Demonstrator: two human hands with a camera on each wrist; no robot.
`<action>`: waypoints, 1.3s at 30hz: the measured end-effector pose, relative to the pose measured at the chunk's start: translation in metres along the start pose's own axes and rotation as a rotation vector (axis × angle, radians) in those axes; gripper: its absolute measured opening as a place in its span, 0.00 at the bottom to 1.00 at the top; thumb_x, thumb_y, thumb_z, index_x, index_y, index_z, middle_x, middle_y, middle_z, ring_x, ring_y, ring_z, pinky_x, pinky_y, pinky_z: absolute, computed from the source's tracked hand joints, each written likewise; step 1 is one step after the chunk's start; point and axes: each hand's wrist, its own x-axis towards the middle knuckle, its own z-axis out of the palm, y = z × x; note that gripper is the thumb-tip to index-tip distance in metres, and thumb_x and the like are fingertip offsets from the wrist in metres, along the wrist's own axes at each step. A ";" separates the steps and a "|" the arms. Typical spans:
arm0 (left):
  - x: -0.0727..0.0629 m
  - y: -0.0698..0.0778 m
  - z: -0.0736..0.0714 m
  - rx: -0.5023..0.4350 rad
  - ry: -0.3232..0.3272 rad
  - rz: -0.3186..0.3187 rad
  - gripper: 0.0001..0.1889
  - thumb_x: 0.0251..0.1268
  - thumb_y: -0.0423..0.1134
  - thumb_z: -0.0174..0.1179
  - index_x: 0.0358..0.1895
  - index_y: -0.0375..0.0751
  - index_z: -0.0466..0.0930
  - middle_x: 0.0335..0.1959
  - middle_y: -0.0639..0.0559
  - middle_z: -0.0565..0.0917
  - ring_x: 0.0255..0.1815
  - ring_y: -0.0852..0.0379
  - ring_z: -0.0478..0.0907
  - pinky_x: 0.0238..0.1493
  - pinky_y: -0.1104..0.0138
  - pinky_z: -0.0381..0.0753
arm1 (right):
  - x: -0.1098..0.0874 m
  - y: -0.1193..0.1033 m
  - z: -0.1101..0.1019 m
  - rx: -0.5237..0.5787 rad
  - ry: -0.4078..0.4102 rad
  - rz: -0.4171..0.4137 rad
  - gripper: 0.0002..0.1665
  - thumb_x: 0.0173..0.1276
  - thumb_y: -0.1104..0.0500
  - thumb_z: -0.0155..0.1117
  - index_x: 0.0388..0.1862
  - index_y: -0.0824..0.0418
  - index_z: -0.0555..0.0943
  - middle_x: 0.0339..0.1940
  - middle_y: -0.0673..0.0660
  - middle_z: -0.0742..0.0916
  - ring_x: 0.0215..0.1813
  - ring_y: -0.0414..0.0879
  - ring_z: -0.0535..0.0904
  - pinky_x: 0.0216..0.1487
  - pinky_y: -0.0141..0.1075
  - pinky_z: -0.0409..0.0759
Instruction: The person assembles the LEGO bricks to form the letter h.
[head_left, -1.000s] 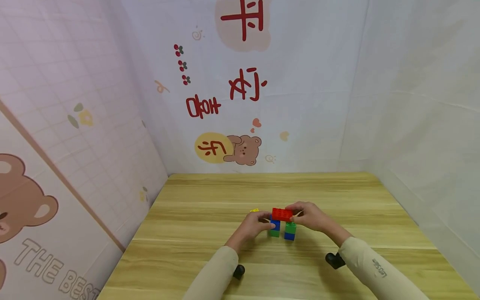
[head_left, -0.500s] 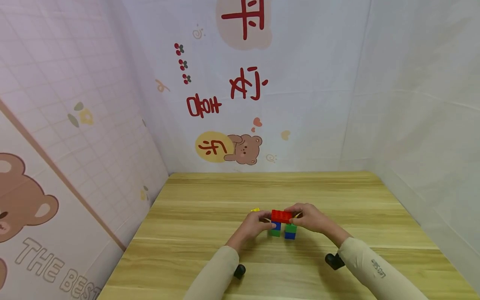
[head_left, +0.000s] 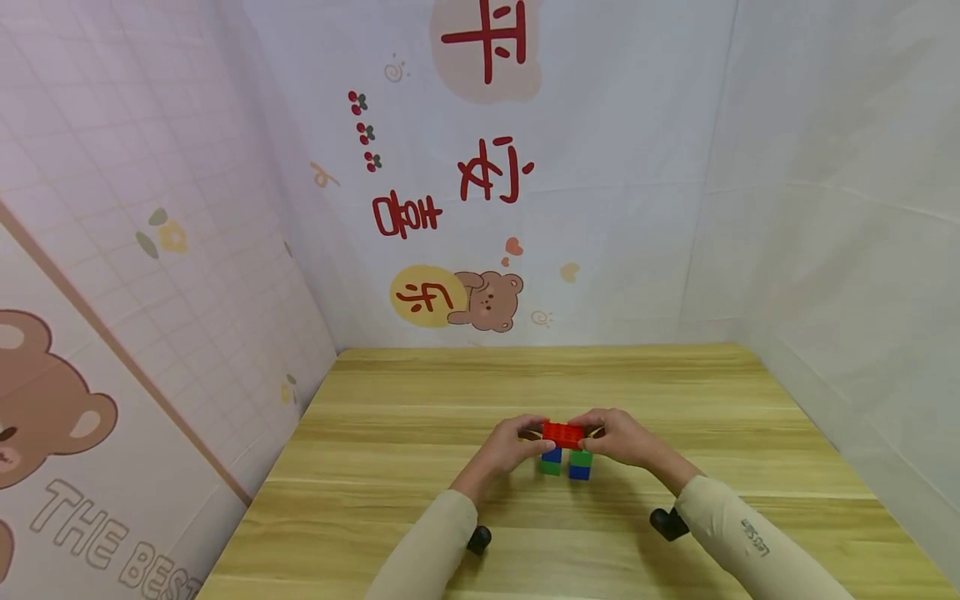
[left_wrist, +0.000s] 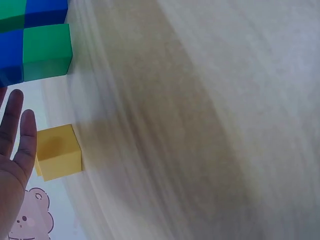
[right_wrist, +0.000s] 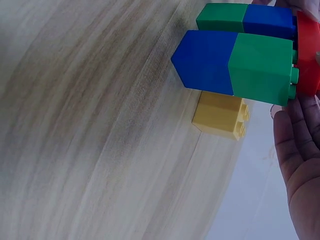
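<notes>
In the head view a red brick (head_left: 562, 434) lies across the tops of two short stacks. My left hand (head_left: 513, 444) pinches its left end between thumb and fingers, and my right hand (head_left: 618, 437) pinches the right end. The left stack is a blue brick (head_left: 552, 456) over a green brick (head_left: 551, 468). On the right, another green brick (head_left: 581, 458) sits over a blue one (head_left: 579, 472). The right wrist view shows studs of the right stack's green brick still exposed beside the red brick (right_wrist: 307, 52).
A yellow brick (right_wrist: 220, 114) stands on the wooden table (head_left: 420, 383) behind the stacks, largely hidden by my left hand in the head view. Black knobs (head_left: 480, 540) stick out near both forearms. Printed cloth walls (head_left: 622, 208) border the table.
The red brick has come down slightly onto the stacks. My left hand has shifted from the left stack's blue brick up to the red brick's left end; my right hand keeps its hold.
</notes>
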 end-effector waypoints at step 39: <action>0.000 0.002 0.000 0.092 -0.022 0.043 0.18 0.65 0.48 0.67 0.56 0.48 0.83 0.43 0.60 0.83 0.46 0.58 0.78 0.52 0.55 0.77 | -0.015 0.017 0.002 -0.076 0.050 0.056 0.25 0.64 0.56 0.73 0.58 0.64 0.81 0.51 0.56 0.85 0.53 0.58 0.79 0.53 0.55 0.78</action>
